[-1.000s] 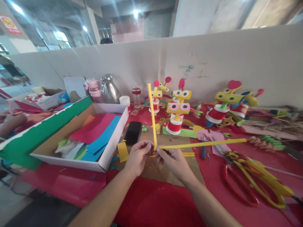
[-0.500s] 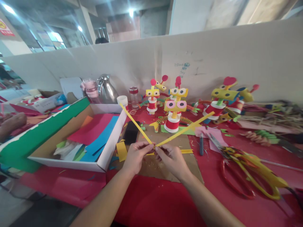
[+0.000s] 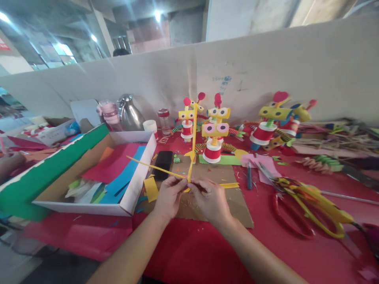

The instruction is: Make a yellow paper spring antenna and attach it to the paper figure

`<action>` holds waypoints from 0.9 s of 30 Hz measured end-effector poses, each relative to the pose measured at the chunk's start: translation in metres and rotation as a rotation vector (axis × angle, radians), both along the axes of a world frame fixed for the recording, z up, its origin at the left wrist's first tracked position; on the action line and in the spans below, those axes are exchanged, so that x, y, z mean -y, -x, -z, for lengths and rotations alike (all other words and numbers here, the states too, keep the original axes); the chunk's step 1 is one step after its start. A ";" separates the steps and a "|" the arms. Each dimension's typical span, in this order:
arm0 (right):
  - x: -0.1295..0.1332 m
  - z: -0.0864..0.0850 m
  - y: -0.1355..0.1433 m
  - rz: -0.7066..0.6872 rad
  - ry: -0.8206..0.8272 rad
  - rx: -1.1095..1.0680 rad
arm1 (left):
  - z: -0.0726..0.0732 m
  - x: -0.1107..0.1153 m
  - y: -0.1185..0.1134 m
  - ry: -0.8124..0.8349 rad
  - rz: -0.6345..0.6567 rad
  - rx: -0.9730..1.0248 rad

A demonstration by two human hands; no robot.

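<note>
Two narrow yellow paper strips (image 3: 194, 138) meet at a joint pinched between my fingertips, above a brown cardboard sheet (image 3: 225, 209). One strip stands nearly upright, and the other slants out to the left. My left hand (image 3: 170, 195) is closed on the joint from the left. My right hand (image 3: 209, 197) pinches it from the right, the two sets of fingertips almost touching. The fold itself is partly hidden by my fingers. More yellow strips (image 3: 231, 185) lie on the cardboard right of my hand, and a yellow paper piece (image 3: 151, 188) lies by my left hand.
Several paper-cup robot figures (image 3: 215, 134) stand behind the cardboard. At left is an open box (image 3: 127, 197) of coloured paper; a phone (image 3: 163, 163) lies beside it. Scissors (image 3: 296, 221), a yellow glue gun (image 3: 328, 209) and a cutter knife (image 3: 249, 175) lie at right. Another person's hand (image 3: 12, 161) shows far left.
The strip that slanted out to the right has swung to nearly upright. The other has dropped lower toward the left. Both hands still pinch the joint.
</note>
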State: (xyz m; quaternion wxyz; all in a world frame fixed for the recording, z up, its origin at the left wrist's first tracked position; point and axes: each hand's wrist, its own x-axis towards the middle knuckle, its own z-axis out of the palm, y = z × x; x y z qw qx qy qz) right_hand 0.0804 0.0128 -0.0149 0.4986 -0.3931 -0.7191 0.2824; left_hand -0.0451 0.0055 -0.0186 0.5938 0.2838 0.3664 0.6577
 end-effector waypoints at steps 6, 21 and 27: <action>0.002 -0.002 -0.005 0.034 -0.072 0.055 | -0.001 0.001 -0.003 0.000 0.061 0.091; 0.003 -0.007 -0.007 -0.097 0.146 0.048 | -0.009 0.005 -0.004 -0.049 -0.007 -0.065; 0.002 -0.003 -0.004 -0.144 0.230 -0.009 | -0.008 0.003 -0.004 -0.025 0.004 -0.055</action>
